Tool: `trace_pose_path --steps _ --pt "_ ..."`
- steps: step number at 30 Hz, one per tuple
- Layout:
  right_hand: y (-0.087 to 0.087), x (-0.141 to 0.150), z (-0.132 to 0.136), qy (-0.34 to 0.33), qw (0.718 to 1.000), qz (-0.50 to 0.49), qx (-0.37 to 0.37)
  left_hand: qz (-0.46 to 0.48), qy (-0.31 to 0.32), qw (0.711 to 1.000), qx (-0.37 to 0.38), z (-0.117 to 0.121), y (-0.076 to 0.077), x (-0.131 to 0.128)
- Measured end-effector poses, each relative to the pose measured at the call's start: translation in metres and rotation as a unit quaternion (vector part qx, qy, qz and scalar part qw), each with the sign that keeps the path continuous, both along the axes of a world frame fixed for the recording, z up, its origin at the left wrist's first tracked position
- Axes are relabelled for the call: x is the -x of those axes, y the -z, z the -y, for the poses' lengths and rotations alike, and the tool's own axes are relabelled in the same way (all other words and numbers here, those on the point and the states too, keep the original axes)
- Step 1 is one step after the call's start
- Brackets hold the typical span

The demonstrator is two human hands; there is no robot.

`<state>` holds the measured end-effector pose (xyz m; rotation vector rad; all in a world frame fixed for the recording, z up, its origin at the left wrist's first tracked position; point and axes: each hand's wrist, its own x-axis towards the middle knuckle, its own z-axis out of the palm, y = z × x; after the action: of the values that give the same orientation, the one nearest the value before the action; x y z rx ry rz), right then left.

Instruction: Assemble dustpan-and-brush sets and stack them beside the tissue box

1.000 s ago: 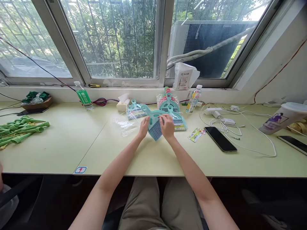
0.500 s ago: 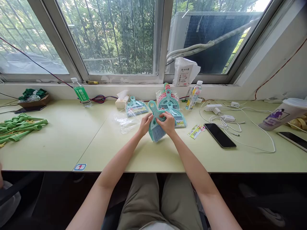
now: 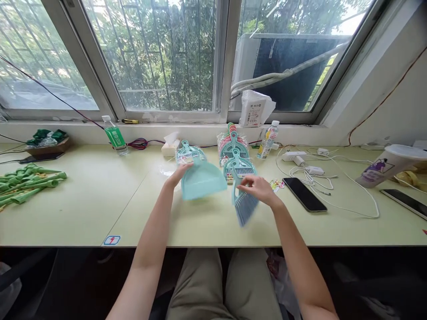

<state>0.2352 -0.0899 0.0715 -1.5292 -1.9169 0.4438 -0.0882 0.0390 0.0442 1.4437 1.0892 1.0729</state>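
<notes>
My left hand (image 3: 179, 174) is closed on the edge of a light teal dustpan (image 3: 204, 180), held tilted above the table. To its right, my right hand (image 3: 258, 189) grips a small teal hand brush (image 3: 246, 206) near where handle meets head, its grey bristles pointing down and slightly blurred. The two pieces are apart. Just behind them stand more brush-and-dustpan sets (image 3: 234, 144) in clear wrapping, stacked upright. Another wrapped set (image 3: 190, 151) lies behind the dustpan, partly hidden by it. Clear plastic film (image 3: 167, 170) lies by my left hand.
A colourful label card (image 3: 277, 185) and a black phone (image 3: 305, 194) lie right of the brush, near white cables (image 3: 308, 178). Bottles (image 3: 115, 137) stand toward the window. Green stalk-like pieces (image 3: 30, 184) are at far left, a large cup (image 3: 388, 166) at far right.
The brush and dustpan, held together before, are now apart. My left hand has moved left with the dustpan, my right hand right and down with the brush. The view has tilted slightly.
</notes>
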Motion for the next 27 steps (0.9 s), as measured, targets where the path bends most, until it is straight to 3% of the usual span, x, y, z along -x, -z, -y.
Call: trace_pose_path --steps 3,6,10,13,19,22,27 --pt "0.016 -0.022 0.019 0.052 0.99 0.127 0.031 -0.109 0.073 0.99 0.058 0.004 0.008 -0.008" --pt "0.031 -0.033 0.028 0.091 0.972 0.211 0.055 -0.176 0.132 0.973 0.065 0.001 0.016 -0.01" --pt "0.041 -0.038 0.03 0.135 0.944 0.29 0.079 -0.195 0.132 0.971 0.034 -0.003 0.02 -0.005" --pt "0.044 -0.039 0.033 0.161 0.932 0.318 0.068 -0.204 0.094 0.974 0.011 -0.004 0.021 -0.003" --pt "0.046 -0.036 0.035 0.182 0.925 0.329 0.06 -0.214 0.145 0.966 -0.011 -0.004 0.022 -0.006" --pt "0.044 -0.03 0.034 0.185 0.918 0.34 0.082 -0.229 0.134 0.964 -0.009 0.0 0.018 -0.008" --pt "0.034 -0.021 0.033 0.176 0.906 0.362 0.131 -0.304 0.167 0.937 -0.03 0.003 0.013 -0.006"
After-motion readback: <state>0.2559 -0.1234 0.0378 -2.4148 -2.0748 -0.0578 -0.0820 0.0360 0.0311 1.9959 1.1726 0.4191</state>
